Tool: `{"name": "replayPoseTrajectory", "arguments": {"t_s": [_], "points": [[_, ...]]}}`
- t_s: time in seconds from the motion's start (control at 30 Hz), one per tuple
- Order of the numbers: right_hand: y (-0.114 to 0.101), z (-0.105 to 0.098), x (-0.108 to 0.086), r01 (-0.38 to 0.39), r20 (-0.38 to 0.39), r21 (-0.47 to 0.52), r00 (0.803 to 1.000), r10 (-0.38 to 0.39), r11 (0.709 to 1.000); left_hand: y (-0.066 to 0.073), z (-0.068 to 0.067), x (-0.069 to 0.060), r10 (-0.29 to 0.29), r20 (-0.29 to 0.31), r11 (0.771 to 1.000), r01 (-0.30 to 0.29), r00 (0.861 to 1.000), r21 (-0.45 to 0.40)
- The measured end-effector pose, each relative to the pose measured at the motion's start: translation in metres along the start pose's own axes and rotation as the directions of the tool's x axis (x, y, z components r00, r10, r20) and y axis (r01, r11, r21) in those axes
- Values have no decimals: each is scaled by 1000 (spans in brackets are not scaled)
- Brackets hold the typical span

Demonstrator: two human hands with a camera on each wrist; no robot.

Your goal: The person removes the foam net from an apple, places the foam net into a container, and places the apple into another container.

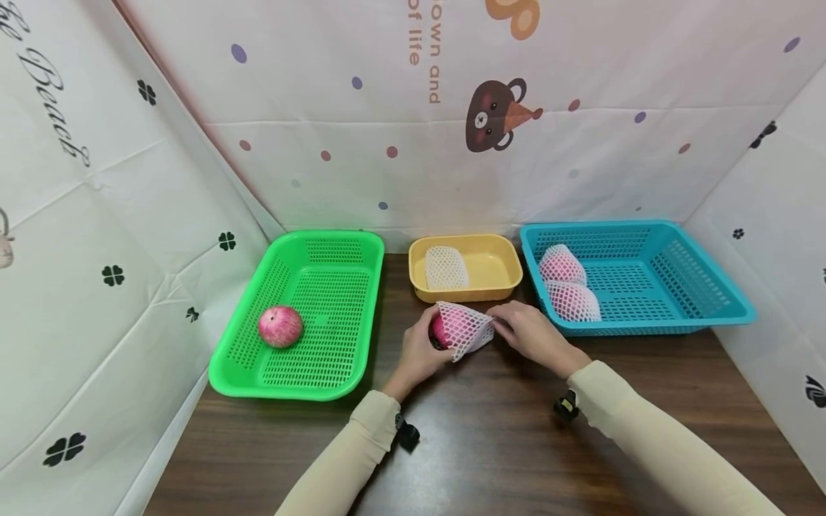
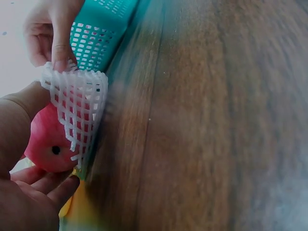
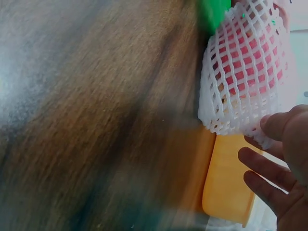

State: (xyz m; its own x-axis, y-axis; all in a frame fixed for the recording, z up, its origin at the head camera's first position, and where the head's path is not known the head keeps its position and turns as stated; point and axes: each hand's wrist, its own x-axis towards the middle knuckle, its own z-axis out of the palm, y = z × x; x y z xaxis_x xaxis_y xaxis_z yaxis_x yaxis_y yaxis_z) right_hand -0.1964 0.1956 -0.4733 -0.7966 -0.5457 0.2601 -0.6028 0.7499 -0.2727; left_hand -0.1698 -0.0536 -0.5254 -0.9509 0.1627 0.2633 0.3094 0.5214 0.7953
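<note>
A pinkish-red apple (image 1: 439,330) sits partly inside a white foam fruit net (image 1: 466,327) above the table. My left hand (image 1: 418,351) holds the apple from the left, thumb and fingers around it. In the left wrist view, the apple's bare end (image 2: 48,144) with a small dark spot faces out of the net. My right hand (image 1: 529,331) pinches the net's far end at the right. Seen from the right wrist, thumb and index finger grip the net's edge (image 3: 257,134), while the other fingers stay apart.
A green basket (image 1: 293,390) at left holds one bare apple (image 1: 280,327). The yellow tray (image 1: 493,265) at the back contains flat white netting (image 1: 445,268). At right, a blue basket (image 1: 652,287) holds two netted fruits (image 1: 571,299). Printed cloth walls (image 1: 387,186) surround the wooden table (image 1: 477,444).
</note>
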Motion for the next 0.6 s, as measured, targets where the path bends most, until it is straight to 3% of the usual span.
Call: {"name": "replayPoseTrajectory", "arguments": {"t_s": [0.47,0.6], "points": [[-5,-9,7,34,-71,-46,997,-38,998,-5,-12,-5,46,-72,999,-47,996,-26],[-6,-12,10,47,-87,-54,995,-52,997,-6,-14,-4,27,-89,999,-30,996,-36]]}}
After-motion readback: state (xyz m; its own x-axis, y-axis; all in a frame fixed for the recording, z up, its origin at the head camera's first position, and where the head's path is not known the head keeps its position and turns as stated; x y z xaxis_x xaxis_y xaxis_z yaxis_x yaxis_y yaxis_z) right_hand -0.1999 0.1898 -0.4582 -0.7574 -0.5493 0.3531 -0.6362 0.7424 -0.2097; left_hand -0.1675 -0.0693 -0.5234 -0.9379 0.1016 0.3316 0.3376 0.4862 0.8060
